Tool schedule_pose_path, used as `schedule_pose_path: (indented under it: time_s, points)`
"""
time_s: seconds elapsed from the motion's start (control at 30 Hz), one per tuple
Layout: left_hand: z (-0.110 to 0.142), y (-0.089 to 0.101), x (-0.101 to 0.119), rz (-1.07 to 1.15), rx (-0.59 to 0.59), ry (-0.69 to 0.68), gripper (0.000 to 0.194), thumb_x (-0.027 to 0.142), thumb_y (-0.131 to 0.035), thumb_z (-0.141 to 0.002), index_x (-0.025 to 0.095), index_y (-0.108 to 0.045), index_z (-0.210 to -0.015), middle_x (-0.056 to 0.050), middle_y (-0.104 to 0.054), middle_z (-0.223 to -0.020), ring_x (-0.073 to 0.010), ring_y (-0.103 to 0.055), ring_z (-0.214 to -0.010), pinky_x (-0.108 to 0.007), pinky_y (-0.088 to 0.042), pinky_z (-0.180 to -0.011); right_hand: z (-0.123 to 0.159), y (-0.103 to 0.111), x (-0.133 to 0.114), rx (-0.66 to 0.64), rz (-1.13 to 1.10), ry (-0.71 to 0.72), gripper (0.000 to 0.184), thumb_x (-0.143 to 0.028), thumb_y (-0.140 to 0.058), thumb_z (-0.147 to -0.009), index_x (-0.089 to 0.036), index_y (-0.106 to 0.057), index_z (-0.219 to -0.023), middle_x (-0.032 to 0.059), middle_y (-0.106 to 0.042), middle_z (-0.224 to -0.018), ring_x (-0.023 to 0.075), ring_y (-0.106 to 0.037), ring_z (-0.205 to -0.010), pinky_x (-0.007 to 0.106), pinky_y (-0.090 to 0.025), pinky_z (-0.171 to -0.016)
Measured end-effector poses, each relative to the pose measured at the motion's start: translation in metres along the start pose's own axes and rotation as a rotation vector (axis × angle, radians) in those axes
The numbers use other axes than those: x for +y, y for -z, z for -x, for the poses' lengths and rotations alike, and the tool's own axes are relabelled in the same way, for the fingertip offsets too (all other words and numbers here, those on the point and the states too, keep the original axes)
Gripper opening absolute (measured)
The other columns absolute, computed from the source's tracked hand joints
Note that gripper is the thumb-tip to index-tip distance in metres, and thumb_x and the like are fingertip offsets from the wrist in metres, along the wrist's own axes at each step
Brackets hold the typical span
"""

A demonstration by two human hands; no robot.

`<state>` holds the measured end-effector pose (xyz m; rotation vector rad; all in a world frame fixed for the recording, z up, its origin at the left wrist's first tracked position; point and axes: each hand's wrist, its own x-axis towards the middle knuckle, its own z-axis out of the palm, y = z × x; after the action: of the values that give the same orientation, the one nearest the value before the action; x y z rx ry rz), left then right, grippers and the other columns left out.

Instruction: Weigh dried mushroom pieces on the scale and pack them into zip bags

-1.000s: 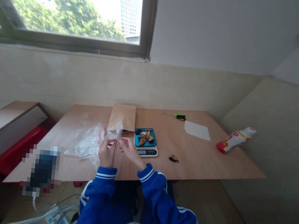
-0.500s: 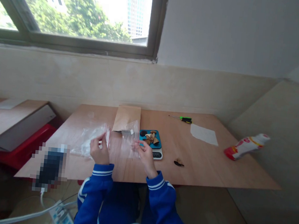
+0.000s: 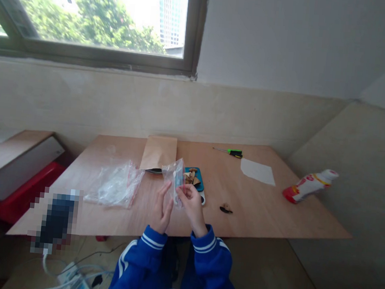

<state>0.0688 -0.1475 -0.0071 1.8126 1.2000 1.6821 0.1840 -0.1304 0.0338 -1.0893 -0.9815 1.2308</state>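
Observation:
My right hand (image 3: 191,204) pinches the edge of a small clear zip bag (image 3: 173,172) with a red seal line, held up over the table. My left hand (image 3: 163,209) is beside the bag's near side, fingers stretched and apart; whether it touches the plastic I cannot tell. Behind the bag, partly covered by it and my right hand, is a small kitchen scale (image 3: 200,181) with a blue top. Brown dried pieces, perhaps mushroom (image 3: 192,178), lie on the scale. A larger clear zip bag (image 3: 115,186) rests flat to the left.
A brown paper envelope (image 3: 159,152) lies at the back, over something dark. Rightward are a green-and-black screwdriver (image 3: 234,152), white paper (image 3: 258,171), a dark dried piece (image 3: 226,209) and a red-and-white bottle (image 3: 309,186). A blurred dark object (image 3: 56,220) sits at the table's left front edge.
My left hand has left the larger bag and moved right, its fingers spreading. The small bag has shifted slightly right in my right hand, now covering more of the scale.

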Motion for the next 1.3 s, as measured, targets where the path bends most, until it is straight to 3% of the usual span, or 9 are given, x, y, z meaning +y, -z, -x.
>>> schedule_pose_path:
  time_s: [0.17, 0.3, 0.53, 0.7, 0.9, 1.07, 1.13, 1.2, 1.3]
  points:
    - [0.014, -0.003, 0.006, 0.111, -0.099, 0.024, 0.06, 0.041, -0.049, -0.091, 0.028, -0.031, -0.147, -0.008, -0.031, -0.154, -0.0284, -0.027, -0.142, -0.049, -0.024, -0.116, 0.005, -0.005, -0.002, -0.056, -0.005, 0.017, 0.046, -0.066, -0.059, -0.074, -0.02, -0.055, -0.078, -0.0048, -0.045, -0.058, 0.0092, -0.039, -0.048, 0.023, -0.03, -0.045]
    - [0.007, 0.0, 0.008, 0.194, -0.087, 0.054, 0.06, 0.041, -0.048, -0.091, 0.031, -0.029, -0.147, -0.005, -0.031, -0.155, -0.0282, -0.027, -0.142, -0.049, -0.024, -0.116, 0.009, -0.005, -0.003, -0.106, 0.108, 0.117, 0.044, -0.062, -0.045, -0.086, -0.02, -0.054, -0.076, -0.0032, -0.044, -0.06, 0.0104, -0.039, -0.051, 0.025, -0.033, -0.049]
    - [-0.002, -0.003, 0.019, 0.111, -0.115, 0.201, 0.045, 0.042, -0.051, -0.09, 0.02, -0.056, -0.129, -0.01, -0.06, -0.131, -0.0265, -0.055, -0.122, -0.043, -0.043, -0.105, 0.013, -0.001, -0.011, -0.215, 0.255, 0.126, 0.027, -0.047, -0.053, -0.086, -0.022, -0.047, -0.077, -0.0045, -0.047, -0.062, 0.0111, -0.045, -0.051, 0.023, -0.035, -0.047]
    - [-0.001, -0.011, 0.023, 0.021, 0.016, 0.335, 0.043, 0.044, -0.04, -0.094, 0.02, -0.061, -0.123, -0.009, -0.068, -0.119, -0.0225, -0.065, -0.107, -0.034, -0.054, -0.089, 0.012, -0.002, -0.009, -0.13, 0.32, 0.129, 0.022, -0.04, -0.051, -0.085, -0.023, -0.046, -0.073, -0.003, -0.051, -0.062, 0.0145, -0.052, -0.058, 0.025, -0.041, -0.052]
    - [-0.013, -0.001, 0.022, -0.13, 0.319, 0.375, 0.04, 0.042, -0.039, -0.095, 0.022, -0.065, -0.117, -0.005, -0.07, -0.114, -0.0204, -0.065, -0.107, -0.031, -0.051, -0.09, 0.005, 0.006, 0.003, 0.017, 0.292, -0.062, 0.031, -0.043, -0.053, -0.081, -0.023, -0.042, -0.06, -0.0048, -0.049, -0.045, 0.0123, -0.045, -0.043, 0.025, -0.037, -0.047]
    - [-0.03, 0.005, 0.019, -0.124, 0.337, 0.337, 0.04, 0.043, -0.042, -0.093, 0.021, -0.068, -0.114, -0.006, -0.071, -0.113, -0.0209, -0.065, -0.106, -0.03, -0.05, -0.09, -0.008, 0.027, -0.008, -0.224, 0.343, 0.084, 0.038, -0.055, -0.047, -0.087, -0.021, -0.056, -0.074, 0.0006, -0.063, -0.069, 0.0151, -0.057, -0.062, 0.026, -0.045, -0.06]
    - [-0.037, 0.004, 0.015, -0.118, 0.316, 0.361, 0.041, 0.044, -0.044, -0.092, 0.019, -0.069, -0.111, -0.008, -0.072, -0.109, -0.022, -0.066, -0.104, -0.031, -0.05, -0.089, -0.021, 0.041, -0.009, -0.16, 0.469, 0.232, 0.039, -0.052, -0.039, -0.092, -0.02, -0.06, -0.087, 0.0052, -0.066, -0.088, 0.0183, -0.06, -0.081, 0.031, -0.047, -0.076]
    - [-0.042, 0.003, 0.011, -0.131, 0.299, 0.389, 0.042, 0.046, -0.044, -0.091, 0.019, -0.07, -0.109, -0.008, -0.074, -0.104, -0.0227, -0.067, -0.101, -0.032, -0.052, -0.087, -0.037, 0.053, -0.003, 0.049, 0.675, 0.345, 0.034, -0.045, -0.039, -0.093, -0.018, -0.061, -0.094, 0.0102, -0.063, -0.097, 0.0229, -0.057, -0.096, 0.038, -0.043, -0.089]
    - [-0.044, 0.0, 0.005, -0.165, 0.283, 0.402, 0.042, 0.048, -0.044, -0.091, 0.02, -0.071, -0.109, -0.007, -0.075, -0.098, -0.0231, -0.068, -0.099, -0.033, -0.053, -0.084, -0.056, 0.064, 0.017, 0.278, 1.023, 0.316, 0.027, -0.036, -0.054, -0.086, -0.015, -0.061, -0.099, 0.0162, -0.059, -0.103, 0.0299, -0.052, -0.103, 0.045, -0.041, -0.089]
